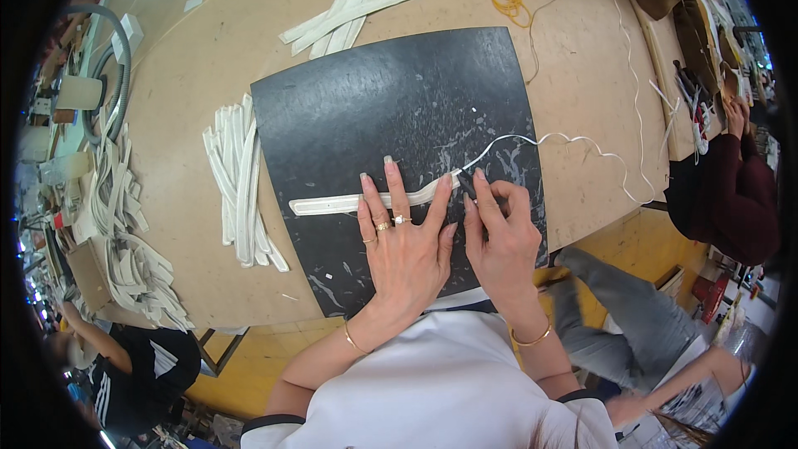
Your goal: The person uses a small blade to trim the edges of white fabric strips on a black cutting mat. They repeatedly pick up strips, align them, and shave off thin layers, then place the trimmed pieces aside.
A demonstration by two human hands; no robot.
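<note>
A long off-white stitched strap [320,204] lies across the black cutting mat [374,91]. My left hand [403,254] rests flat on it with fingers stretched out and spread, pressing it down. At the strap's right end, my right hand [507,233] is closed in a pinch around a small black tool [467,183]; its working tip is too small to make out. A thin white cord [507,138] runs from that end, curving away to the right over the mat and the table.
Several similar straps [237,183] are piled left of the mat, and another pile of straps [357,4] lies beyond it. Yellow cord [509,0] is coiled at the far right. Cut strips [141,274] crowd the table's left edge. Other people sit on both sides.
</note>
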